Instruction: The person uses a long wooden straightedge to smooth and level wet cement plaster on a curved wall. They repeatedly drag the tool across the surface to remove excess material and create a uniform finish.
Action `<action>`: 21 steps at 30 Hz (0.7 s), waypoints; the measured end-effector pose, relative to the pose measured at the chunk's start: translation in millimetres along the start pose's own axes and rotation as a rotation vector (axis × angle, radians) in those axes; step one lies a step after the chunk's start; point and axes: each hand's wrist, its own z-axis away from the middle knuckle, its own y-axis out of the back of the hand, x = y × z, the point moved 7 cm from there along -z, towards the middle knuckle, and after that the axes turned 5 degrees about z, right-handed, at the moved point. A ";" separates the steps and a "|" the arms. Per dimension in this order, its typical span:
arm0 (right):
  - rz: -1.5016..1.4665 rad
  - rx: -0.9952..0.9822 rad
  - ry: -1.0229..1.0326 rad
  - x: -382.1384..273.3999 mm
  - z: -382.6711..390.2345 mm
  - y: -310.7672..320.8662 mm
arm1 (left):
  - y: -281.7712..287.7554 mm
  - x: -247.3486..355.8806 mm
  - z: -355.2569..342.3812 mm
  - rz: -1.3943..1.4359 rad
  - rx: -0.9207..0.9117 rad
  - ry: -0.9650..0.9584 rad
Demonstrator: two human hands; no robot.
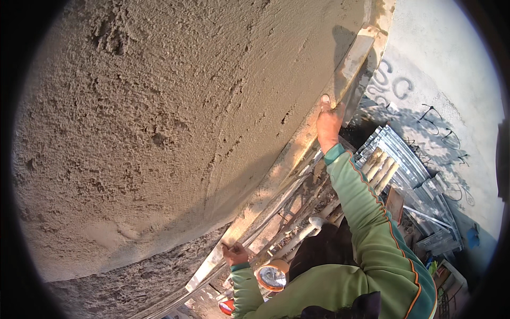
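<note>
I see my right hand [329, 121] up high, fingers clenched around the long straightedge [297, 151] that lies against the wet plaster wall [159, 117]. My left hand [235, 254] grips the same straightedge near its lower end, fingers wrapped around its edge. The board runs diagonally along the plaster's right border. Below it lie stacked metal profiles [409, 175] and an orange-rimmed round container [272, 276].

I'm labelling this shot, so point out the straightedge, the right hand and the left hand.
straightedge [276, 173], head view, middle of its long face
right hand [329, 123], head view, back of hand
left hand [235, 254], head view, knuckles
</note>
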 end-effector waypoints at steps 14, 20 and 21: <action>-0.364 -0.093 -0.023 54.8 26.3 -39.2 | 21.8 13.9 -5.8 -0.003 0.128 0.047; -0.071 -0.108 -0.103 58.9 -9.5 -18.4 | -18.4 -69.0 -19.3 -0.173 -0.063 0.055; -0.056 -0.067 -0.056 50.9 -7.1 -15.1 | -15.6 -67.6 -21.4 -0.063 0.036 0.114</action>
